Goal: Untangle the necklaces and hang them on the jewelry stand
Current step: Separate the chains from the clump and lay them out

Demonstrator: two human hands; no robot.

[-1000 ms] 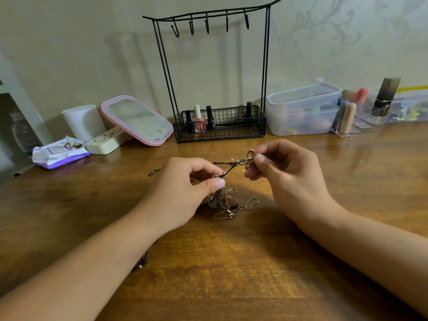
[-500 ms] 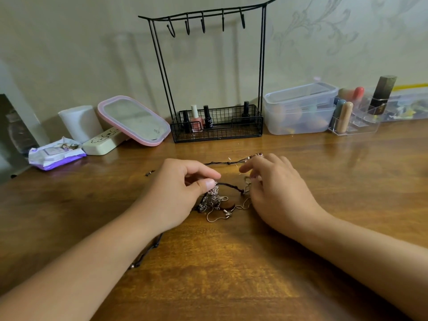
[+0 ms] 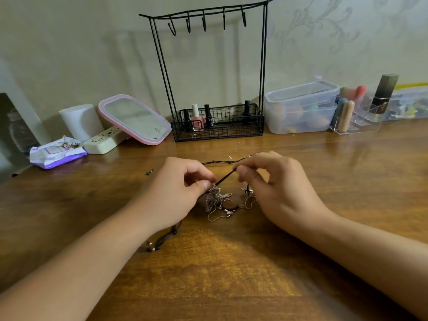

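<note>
Both hands are working at the centre of the brown wooden desk (image 3: 231, 274), in front of the black wire jewelry stand with five hooks (image 3: 208, 66).

Left hand (image 3: 176, 193): thumb and forefinger pressed together, pinching the dark brown cord (image 3: 224, 178) right at the top of the tangled clump of thin silver-beige chains (image 3: 214, 199). Other fingers curled under.

Right hand (image 3: 278, 188): thumb and forefinger pinching the same cord at its upper end; remaining fingers loosely bent above the desk.

Key relation: the cord runs taut between the two pinches, long axis low-left to high-right, sloping up from the clump toward the right hand. The clump hangs or rests just below the left fingertips, touching the desk, with a round brown pendant (image 3: 230, 205) and loose chain loops trailing to its right, under the right hand's palm side. So the left hand is nearer the knot; the right hand holds the free run.

Judgement: the next pull should go along the cord's axis, away from the clump, with the left pinch anchoring the chains. A sideways pull would likely tighten the snarl.

A second dark beaded cord (image 3: 222, 161) lies flat on the desk just behind the hands, roughly left-right. Another dark strand (image 3: 162, 239) lies by the left wrist. All hooks on the stand are bare; nothing is hung yet.
</note>
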